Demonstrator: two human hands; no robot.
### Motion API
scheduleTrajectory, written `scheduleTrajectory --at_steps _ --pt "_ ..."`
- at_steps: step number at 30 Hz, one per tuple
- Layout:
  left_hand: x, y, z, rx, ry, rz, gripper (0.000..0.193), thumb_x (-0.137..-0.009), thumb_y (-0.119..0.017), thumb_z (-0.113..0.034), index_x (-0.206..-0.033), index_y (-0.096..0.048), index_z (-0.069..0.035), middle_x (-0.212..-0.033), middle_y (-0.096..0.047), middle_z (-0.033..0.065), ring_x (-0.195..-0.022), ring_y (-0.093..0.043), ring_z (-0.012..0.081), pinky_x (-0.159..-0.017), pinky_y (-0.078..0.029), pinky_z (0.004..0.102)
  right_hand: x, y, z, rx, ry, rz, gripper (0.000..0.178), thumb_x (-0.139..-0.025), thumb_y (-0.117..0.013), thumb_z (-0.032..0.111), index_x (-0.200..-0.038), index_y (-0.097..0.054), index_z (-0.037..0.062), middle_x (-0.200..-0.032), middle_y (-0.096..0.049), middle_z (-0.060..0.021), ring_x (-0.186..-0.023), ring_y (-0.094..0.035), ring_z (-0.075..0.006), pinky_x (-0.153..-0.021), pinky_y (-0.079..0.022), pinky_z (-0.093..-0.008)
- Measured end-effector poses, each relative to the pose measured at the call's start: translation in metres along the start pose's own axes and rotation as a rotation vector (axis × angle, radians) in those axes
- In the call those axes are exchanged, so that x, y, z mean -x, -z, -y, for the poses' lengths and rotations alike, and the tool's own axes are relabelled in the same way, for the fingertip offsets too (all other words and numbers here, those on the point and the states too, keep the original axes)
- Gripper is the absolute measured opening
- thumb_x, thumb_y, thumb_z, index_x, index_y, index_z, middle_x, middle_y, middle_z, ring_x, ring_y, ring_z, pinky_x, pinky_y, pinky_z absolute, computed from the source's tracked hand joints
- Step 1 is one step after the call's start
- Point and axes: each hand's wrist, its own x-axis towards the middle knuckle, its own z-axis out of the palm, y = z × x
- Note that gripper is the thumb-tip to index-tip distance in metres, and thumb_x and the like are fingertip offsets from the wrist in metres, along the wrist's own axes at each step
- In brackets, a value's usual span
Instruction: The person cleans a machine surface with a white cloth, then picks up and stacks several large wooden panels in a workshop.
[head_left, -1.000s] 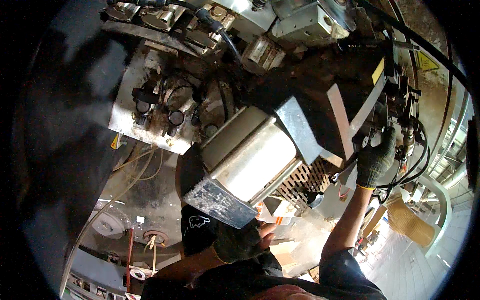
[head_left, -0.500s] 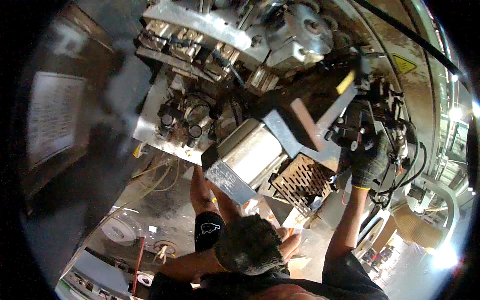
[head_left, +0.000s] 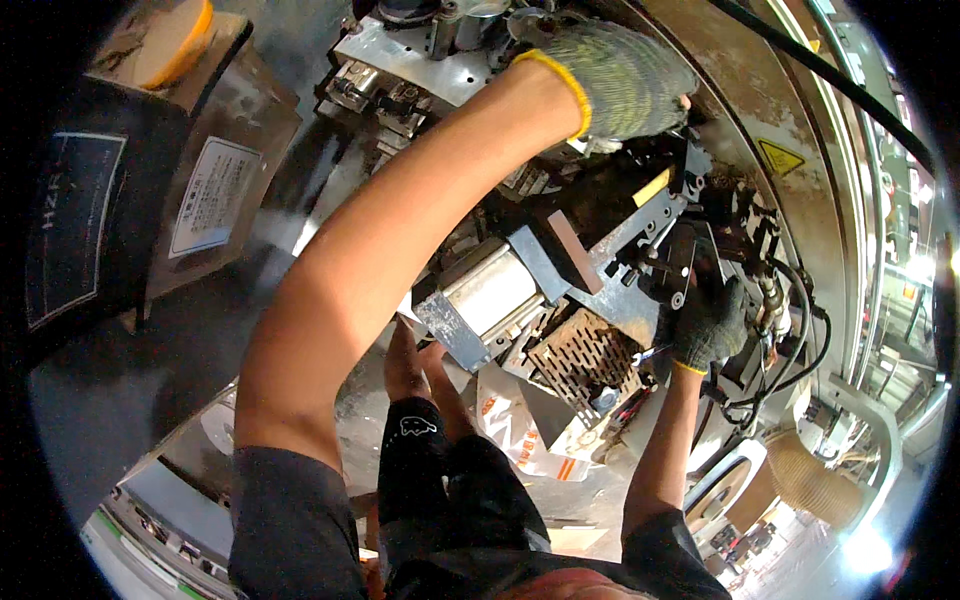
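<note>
My left hand (head_left: 632, 85), in a grey-green knitted glove with a yellow cuff, reaches far forward over the upper part of a greasy machine. Its fingers curl downward, and whatever lies beneath them is hidden. My right hand (head_left: 712, 325), gloved in darker knit, is closed at a black mechanism (head_left: 680, 265) on the machine's right side; the part in its grasp cannot be made out. Between the hands run a steel bar with a yellow block (head_left: 653, 187) and a flat brown strip (head_left: 574, 250). Nearer to me sits a silver cylinder (head_left: 490, 295) with dark end plates.
A slotted rusty metal plate (head_left: 585, 355) lies beside the cylinder. Black hoses (head_left: 800, 370) loop at the right, near a yellow warning triangle (head_left: 781, 157) on the housing. On the left stands a dark cabinet (head_left: 90, 215). A white printed bag (head_left: 520, 430) rests below the machine.
My left hand has moved from close to my body up and forward over the machine. My right hand stays at the black mechanism. The view has shifted, showing more of the cabinet.
</note>
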Motion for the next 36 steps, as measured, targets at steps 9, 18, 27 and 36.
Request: scheduleTrajectory --at_steps 9,18,27,36 --pt "-0.042 -0.034 0.019 -0.162 -0.025 0.302 0.037 -0.091 -0.050 -0.030 -0.119 -0.068 -0.014 -0.123 -0.066 0.0085 -0.108 -0.065 0.0280 -0.089 -0.050 0.0413 0.004 0.008 0.003 0.377 0.176 -0.062 0.038 -0.079 -0.074 0.040 -0.097 -0.064 0.0078 -0.087 -0.069 -0.0132 -0.077 -0.068 -0.0313 -0.065 -0.052 -0.0395" --pt "-0.034 -0.048 0.025 -0.153 -0.158 0.065 0.032 -0.090 -0.051 -0.022 -0.109 -0.071 -0.005 -0.114 -0.068 0.0150 -0.107 -0.063 0.0331 -0.090 -0.049 0.0481 0.011 -0.001 -0.019 0.177 0.067 0.008 0.030 -0.081 -0.070 0.012 -0.106 -0.061 -0.0010 -0.101 -0.070 -0.0140 -0.087 -0.066 -0.0216 -0.074 -0.052 -0.0345" --pt "-0.028 -0.035 0.016 -0.367 -0.216 0.182 0.036 -0.091 -0.047 -0.019 -0.116 -0.069 -0.006 -0.122 -0.066 0.0145 -0.116 -0.061 0.0334 -0.095 -0.048 0.0488 0.008 -0.011 -0.001 -0.392 -0.039 0.021 0.028 -0.080 -0.065 0.001 -0.107 -0.062 -0.0017 -0.107 -0.069 -0.0149 -0.089 -0.067 -0.0211 -0.080 -0.054 -0.0315" --pt "-0.029 -0.046 0.020 -0.259 -0.176 0.066 0.037 -0.092 -0.046 -0.020 -0.116 -0.069 -0.005 -0.123 -0.065 0.0160 -0.114 -0.061 0.0345 -0.095 -0.048 0.0482 0.008 -0.006 0.024 -0.504 -0.147 -0.005 0.024 -0.078 -0.072 0.004 -0.100 -0.064 -0.0019 -0.098 -0.073 -0.0134 -0.087 -0.069 -0.0174 -0.078 -0.053 -0.0282"
